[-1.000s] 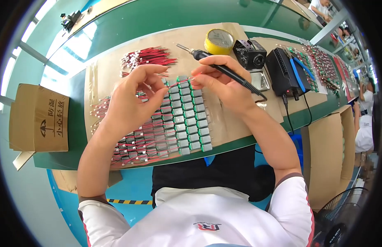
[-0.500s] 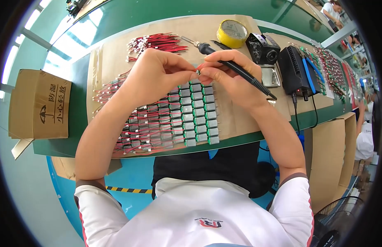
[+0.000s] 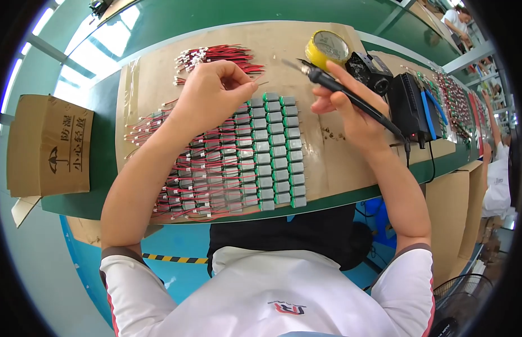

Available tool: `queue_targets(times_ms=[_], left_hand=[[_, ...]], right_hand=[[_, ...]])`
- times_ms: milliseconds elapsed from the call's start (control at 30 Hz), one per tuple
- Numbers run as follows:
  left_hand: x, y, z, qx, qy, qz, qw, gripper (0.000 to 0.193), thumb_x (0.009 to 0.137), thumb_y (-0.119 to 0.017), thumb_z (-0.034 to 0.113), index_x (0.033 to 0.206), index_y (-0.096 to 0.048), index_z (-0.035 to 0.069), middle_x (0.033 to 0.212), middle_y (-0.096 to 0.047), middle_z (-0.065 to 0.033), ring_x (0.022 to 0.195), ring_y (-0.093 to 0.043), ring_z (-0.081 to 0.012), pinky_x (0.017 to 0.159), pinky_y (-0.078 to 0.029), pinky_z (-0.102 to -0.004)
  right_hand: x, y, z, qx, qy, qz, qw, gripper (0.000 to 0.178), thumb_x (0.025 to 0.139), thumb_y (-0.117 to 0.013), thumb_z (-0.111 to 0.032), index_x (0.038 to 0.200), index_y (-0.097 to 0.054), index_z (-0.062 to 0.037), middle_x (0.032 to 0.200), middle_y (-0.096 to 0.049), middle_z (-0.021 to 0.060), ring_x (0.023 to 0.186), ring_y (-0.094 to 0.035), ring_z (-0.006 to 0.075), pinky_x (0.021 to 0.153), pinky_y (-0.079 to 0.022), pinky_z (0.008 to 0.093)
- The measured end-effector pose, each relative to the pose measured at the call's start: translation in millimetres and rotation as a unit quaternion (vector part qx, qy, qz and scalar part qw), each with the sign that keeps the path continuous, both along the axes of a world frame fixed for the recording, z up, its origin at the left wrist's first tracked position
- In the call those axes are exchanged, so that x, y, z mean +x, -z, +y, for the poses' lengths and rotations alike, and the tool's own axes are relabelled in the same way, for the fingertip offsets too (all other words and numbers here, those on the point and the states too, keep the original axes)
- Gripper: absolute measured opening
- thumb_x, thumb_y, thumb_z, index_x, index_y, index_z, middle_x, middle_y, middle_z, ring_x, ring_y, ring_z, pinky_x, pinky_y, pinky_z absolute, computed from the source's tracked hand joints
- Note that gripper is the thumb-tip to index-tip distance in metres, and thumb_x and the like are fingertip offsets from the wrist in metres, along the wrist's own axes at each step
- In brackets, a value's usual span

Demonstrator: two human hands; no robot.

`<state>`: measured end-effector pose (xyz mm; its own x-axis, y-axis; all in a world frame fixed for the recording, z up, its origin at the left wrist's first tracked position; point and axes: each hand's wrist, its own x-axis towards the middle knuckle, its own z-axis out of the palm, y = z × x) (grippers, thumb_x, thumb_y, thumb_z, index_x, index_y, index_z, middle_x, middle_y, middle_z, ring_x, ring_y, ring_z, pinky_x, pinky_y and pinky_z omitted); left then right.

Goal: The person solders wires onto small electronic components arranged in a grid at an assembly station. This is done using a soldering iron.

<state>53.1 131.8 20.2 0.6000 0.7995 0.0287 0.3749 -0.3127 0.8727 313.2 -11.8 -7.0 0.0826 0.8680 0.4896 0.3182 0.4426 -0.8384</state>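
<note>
My left hand [image 3: 207, 98] is closed in a pinch above the far end of the rows of small grey-and-green motors [image 3: 280, 151]. A thin wire end [image 3: 263, 83] sticks out past its fingertips; the rest is hidden in the fingers. Higher and to the right, my right hand [image 3: 359, 115] grips a black soldering iron [image 3: 353, 98], its blurred metal tip pointing to the far left. Red and black leads with white plugs [image 3: 179, 174] lie across the left rows of motors. Beyond my left hand is a heap of similar leads [image 3: 227, 55].
A round yellow container [image 3: 316, 51] stands at the back, beside a black stand [image 3: 369, 73]. Right of these is a black power unit [image 3: 406, 104] with blue-handled pliers [image 3: 429, 112] on it. An open cardboard box [image 3: 70, 135] stands at the left. Other people are at the far right.
My hands, fingertips together half a second ago, have come apart. The right hand has moved right with the soldering iron, its fingers loosened from the pinch; the left has shifted slightly left.
</note>
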Motion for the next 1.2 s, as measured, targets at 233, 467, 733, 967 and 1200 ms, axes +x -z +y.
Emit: queue_targets(times_ms=[233,467,733,967,1200], left_hand=[[6,16,-1,0.075,0.004,0.049,0.996,0.015,0.093,-0.078,0.014,0.091,-0.076,0.0,0.083,-0.074,0.0008,0.071,-0.062,-0.0034,0.067,-0.051,-0.0222],[6,19,3,0.057,-0.01,0.046,0.997,0.02,0.084,-0.078,0.019,0.087,-0.077,-0.001,0.079,-0.076,-0.0107,0.066,-0.068,-0.0195,0.071,-0.057,-0.0352],[5,23,1,0.082,0.003,0.019,0.996,0.019,0.083,-0.078,0.017,0.083,-0.076,-0.002,0.071,-0.072,-0.0103,0.058,-0.061,-0.0182,0.062,-0.051,-0.0346],[6,14,-1,0.052,0.009,0.086,0.995,0.013,0.089,-0.077,0.01,0.088,-0.074,-0.002,0.089,-0.078,-0.0037,0.08,-0.067,-0.0087,0.073,-0.054,-0.0265],[6,25,2,0.094,0.0,0.022,0.995,0.019,0.081,-0.078,0.016,0.082,-0.075,-0.002,0.07,-0.071,-0.0122,0.06,-0.064,-0.0218,0.064,-0.053,-0.0356]], right_hand=[[5,15,-4,-0.068,0.01,0.084,0.994,0.031,0.11,-0.058,-0.008,0.133,-0.068,0.0103,0.109,-0.077,0.0201,0.084,-0.078,0.0253,0.084,-0.068,0.0443],[6,17,1,-0.111,-0.02,0.146,0.983,0.028,0.106,-0.06,-0.003,0.127,-0.07,0.012,0.105,-0.076,0.019,0.078,-0.077,0.0234,0.083,-0.069,0.044],[6,16,2,-0.127,-0.022,0.122,0.984,0.031,0.108,-0.058,-0.008,0.127,-0.07,0.0127,0.103,-0.076,0.02,0.074,-0.074,0.0219,0.083,-0.069,0.0474],[8,16,1,-0.122,-0.033,0.151,0.98,0.026,0.104,-0.062,0.0,0.125,-0.072,0.0127,0.103,-0.075,0.0191,0.078,-0.077,0.0223,0.079,-0.069,0.0387],[7,15,2,-0.118,-0.036,0.144,0.982,0.026,0.103,-0.062,0.002,0.125,-0.072,0.0128,0.102,-0.075,0.0193,0.077,-0.077,0.022,0.078,-0.069,0.038]])
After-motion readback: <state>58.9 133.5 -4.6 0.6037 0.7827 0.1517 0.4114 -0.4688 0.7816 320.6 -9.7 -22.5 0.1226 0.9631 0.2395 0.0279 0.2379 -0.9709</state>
